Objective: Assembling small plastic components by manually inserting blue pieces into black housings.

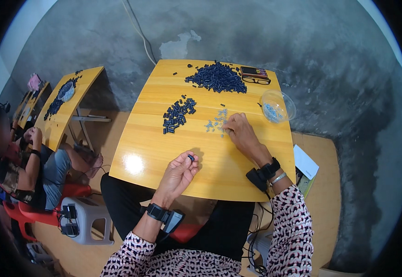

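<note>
Between the thumb and fingers of my left hand (178, 174) is a small black cylindrical piece (191, 158), held above the near part of the yellow table (136, 138). Farther right, my right hand (242, 133) reaches down with fingers pinched at a scatter of small light-blue pieces (217, 122). Whether a piece is between those fingertips is hidden. Left of that scatter lies a loose group of black cylindrical pieces (179, 115). A larger heap of the same black pieces (216, 77) sits at the far side.
A clear round tub (277, 107) with more light-blue pieces stands at the right edge. Eyeglasses (256, 80) and a phone (253, 71) lie at the far right corner. To the left, another person (30, 157) works at a second table (86, 85), beside a grey stool (86, 221).
</note>
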The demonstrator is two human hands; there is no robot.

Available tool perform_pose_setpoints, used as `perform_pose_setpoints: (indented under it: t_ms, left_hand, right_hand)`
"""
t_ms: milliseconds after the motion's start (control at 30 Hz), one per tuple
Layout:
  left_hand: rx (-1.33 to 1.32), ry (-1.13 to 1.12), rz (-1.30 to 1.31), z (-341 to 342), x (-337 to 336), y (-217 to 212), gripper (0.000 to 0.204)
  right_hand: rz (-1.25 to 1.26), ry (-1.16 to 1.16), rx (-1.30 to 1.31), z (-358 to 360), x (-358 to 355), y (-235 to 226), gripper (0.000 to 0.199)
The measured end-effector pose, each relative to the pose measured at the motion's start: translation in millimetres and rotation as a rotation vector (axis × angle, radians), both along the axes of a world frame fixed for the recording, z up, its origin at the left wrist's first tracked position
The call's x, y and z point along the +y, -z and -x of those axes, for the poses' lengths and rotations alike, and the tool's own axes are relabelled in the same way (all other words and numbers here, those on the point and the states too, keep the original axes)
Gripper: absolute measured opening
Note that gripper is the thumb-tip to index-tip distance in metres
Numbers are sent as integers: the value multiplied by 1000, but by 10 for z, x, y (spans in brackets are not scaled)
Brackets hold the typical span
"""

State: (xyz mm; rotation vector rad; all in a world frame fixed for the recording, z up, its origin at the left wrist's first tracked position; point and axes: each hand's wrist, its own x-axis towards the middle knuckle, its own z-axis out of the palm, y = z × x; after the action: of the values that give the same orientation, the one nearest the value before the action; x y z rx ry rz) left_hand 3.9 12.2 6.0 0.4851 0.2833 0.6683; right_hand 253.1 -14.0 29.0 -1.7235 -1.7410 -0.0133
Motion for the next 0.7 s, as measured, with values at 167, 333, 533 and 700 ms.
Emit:
perform_pose_setpoints:
  t_ms: [167, 333, 533, 700]
  left_hand:
    - [-43, 13, 1, -2, 0, 13, 15]
    - [-28, 9, 5, -7, -7, 10, 14]
    - [-28, 11, 8, -3, -6, 11, 14]
    - [-22, 8, 12, -8, -8, -3, 14]
  right_hand:
    - [35, -20, 59, -23, -59, 57, 10]
    - [12, 1, 142, -54, -53, 71, 10]
    - [-29, 11, 140, -87, 12, 42, 7]
    - [-36, -54, 108, -7, 25, 29, 10]
